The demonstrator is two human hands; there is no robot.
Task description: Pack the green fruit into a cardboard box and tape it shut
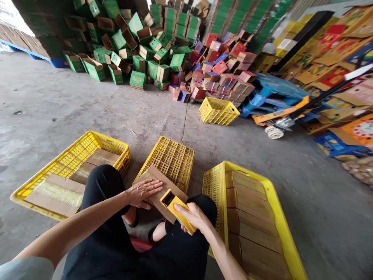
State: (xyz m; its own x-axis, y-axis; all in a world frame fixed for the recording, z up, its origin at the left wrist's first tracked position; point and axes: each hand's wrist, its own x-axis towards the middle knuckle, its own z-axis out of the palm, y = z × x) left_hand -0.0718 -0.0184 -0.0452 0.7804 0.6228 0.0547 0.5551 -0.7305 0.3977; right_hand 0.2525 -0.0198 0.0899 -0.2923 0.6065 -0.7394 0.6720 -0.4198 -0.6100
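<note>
My left hand (144,191) lies flat, fingers spread, pressing a brown cardboard piece (159,194) that rests on an overturned yellow crate (170,159) in front of my knees. My right hand (194,217) grips a yellow tape dispenser (176,208) whose front end sits on the same cardboard. A yellow crate (214,182) at my right holds a row of brown cardboard pieces standing on edge. Another yellow crate (72,149) at my left holds flat taped cardboard pieces.
I sit on a concrete floor (87,105). Piles of green boxes (136,58) and red and blue boxes (221,74) lie at the back. A fourth yellow crate (218,111) stands farther off, beside a blue pallet (276,93) and a pallet jack (276,118).
</note>
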